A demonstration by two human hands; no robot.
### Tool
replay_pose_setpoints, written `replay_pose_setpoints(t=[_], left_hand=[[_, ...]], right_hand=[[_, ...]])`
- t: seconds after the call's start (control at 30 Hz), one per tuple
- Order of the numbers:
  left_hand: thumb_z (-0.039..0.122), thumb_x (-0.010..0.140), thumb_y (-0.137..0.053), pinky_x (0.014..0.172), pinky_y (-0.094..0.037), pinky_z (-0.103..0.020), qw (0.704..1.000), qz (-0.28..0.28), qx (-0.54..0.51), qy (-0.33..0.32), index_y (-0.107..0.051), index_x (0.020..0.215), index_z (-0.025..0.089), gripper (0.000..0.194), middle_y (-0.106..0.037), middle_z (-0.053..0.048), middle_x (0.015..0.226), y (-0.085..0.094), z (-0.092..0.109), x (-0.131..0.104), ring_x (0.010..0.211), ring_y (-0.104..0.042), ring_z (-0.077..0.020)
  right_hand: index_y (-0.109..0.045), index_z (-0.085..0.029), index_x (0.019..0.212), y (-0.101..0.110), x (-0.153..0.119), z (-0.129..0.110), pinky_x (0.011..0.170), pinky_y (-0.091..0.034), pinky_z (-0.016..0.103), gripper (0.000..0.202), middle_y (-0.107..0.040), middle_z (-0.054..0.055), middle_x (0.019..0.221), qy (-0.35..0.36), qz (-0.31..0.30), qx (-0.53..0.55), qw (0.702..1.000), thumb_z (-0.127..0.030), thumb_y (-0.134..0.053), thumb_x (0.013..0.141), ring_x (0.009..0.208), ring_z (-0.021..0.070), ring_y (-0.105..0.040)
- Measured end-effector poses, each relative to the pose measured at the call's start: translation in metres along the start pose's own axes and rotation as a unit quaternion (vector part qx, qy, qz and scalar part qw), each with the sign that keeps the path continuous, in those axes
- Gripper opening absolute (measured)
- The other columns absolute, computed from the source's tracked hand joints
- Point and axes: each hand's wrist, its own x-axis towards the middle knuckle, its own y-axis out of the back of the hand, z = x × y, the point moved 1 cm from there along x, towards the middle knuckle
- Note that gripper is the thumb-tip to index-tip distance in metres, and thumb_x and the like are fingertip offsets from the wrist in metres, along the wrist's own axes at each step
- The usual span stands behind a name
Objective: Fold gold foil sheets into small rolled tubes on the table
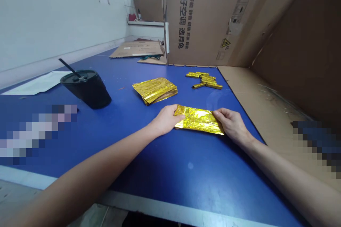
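Note:
A shiny gold foil sheet (199, 118) is stretched flat between my two hands, above the blue table (160, 170). My left hand (167, 118) pinches its left end, thumb on top. At the right end, the thumb and fingers of my right hand (230, 122) grip the edge. Beyond my left hand lies a stack of gold foil sheets (156, 89), its edges uneven. Several narrow gold foil rolls (207, 80) lie in a loose pile past the held sheet, toward the right back.
A black cup (92, 90) with a dark straw stands at the left, beside white paper (37, 83). Flat cardboard (138, 48) lies at the back. A large cardboard box (202, 17) walls off the back right; more cardboard (255, 103) borders the right edge.

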Motion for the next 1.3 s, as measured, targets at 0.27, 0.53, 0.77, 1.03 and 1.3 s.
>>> replay_pose_setpoints(t=[0.27, 0.53, 0.77, 1.03, 1.3], left_hand=[[0.041, 0.081, -0.045, 0.102, -0.020, -0.041, 0.909, 0.042, 0.386, -0.149, -0.026, 0.134, 0.012, 0.063, -0.025, -0.015, 0.140, -0.013, 0.017, -0.020, 0.129, -0.019, -0.0285], [0.073, 0.074, -0.018, 0.106, -0.003, -0.042, 0.897, -0.187, 0.360, -0.175, -0.009, 0.138, 0.006, 0.093, -0.003, -0.016, 0.144, -0.038, 0.013, -0.032, 0.133, 0.004, -0.0252], [0.070, 0.075, -0.026, 0.105, -0.006, -0.047, 0.911, -0.191, 0.330, -0.159, 0.002, 0.138, 0.010, 0.092, 0.003, -0.016, 0.144, -0.040, 0.015, -0.030, 0.132, 0.001, -0.0308], [0.076, 0.071, -0.020, 0.106, -0.003, -0.044, 0.911, -0.174, 0.345, -0.145, 0.001, 0.138, 0.007, 0.098, 0.003, -0.016, 0.144, -0.040, 0.013, -0.030, 0.132, 0.005, -0.0281], [0.076, 0.071, -0.015, 0.106, -0.005, -0.044, 0.902, -0.144, 0.392, -0.106, -0.008, 0.137, 0.004, 0.099, -0.001, -0.017, 0.144, -0.028, 0.005, -0.025, 0.132, 0.002, -0.0267]], right_hand=[[-0.051, -0.022, 0.059, 0.006, 0.003, -0.006, 0.048, -0.032, 0.026, 0.028, -0.052, 0.000, 0.051, 0.051, -0.060, -0.208, 0.975, -0.038, -0.040, 0.080, 0.048, 0.0148, -0.047], [-0.061, -0.016, 0.099, 0.006, 0.000, -0.011, 0.072, -0.043, 0.040, 0.038, -0.065, 0.015, 0.093, 0.075, -0.005, -0.325, 0.943, -0.037, -0.032, 0.085, 0.089, 0.0294, -0.058], [-0.016, -0.004, 0.138, -0.024, -0.036, -0.037, 0.105, -0.018, 0.044, 0.075, -0.012, 0.016, 0.144, 0.255, -0.246, -0.248, 0.902, -0.055, -0.029, 0.084, 0.132, 0.0244, -0.007], [-0.012, -0.005, 0.138, -0.020, -0.026, -0.020, 0.105, -0.013, 0.045, 0.079, -0.010, 0.017, 0.143, 0.195, -0.237, -0.306, 0.901, -0.060, -0.024, 0.083, 0.132, 0.0221, -0.004], [-0.015, -0.006, 0.138, -0.006, -0.012, -0.005, 0.105, -0.010, 0.047, 0.082, -0.011, 0.014, 0.144, 0.133, -0.213, -0.380, 0.890, -0.065, -0.014, 0.081, 0.132, 0.0244, -0.006]])
